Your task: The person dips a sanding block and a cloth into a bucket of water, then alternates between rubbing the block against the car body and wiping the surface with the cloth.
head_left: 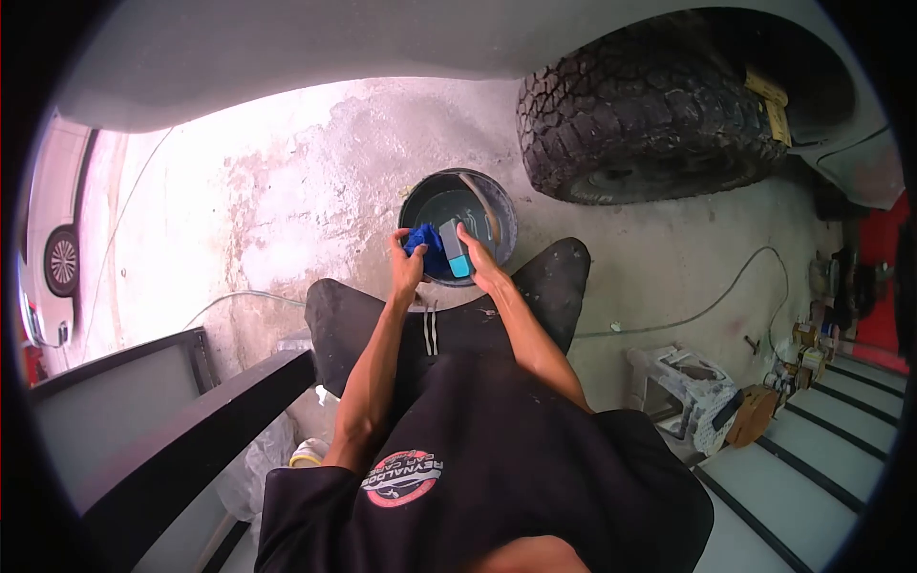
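Over a dark bucket [508,215] of greyish water, my left hand [408,267] has its fingers closed on a crumpled blue cloth [423,246]. My right hand [487,269] grips a grey and teal block [455,250], which looks like a sanding block. The block is right beside the cloth; whether they touch is hard to tell. A stick-like handle [475,191] leans inside the bucket against its right side. Both hands are above the near part of the bucket, between my knees.
A large knobbly tyre [650,119] stands at the upper right under a grey vehicle body [315,43]. A dirty white step stool [683,387] is at the right. A hose [683,325] crosses the floor. Dark metal framing [201,439] stands at the lower left, and a car [59,239] is far left.
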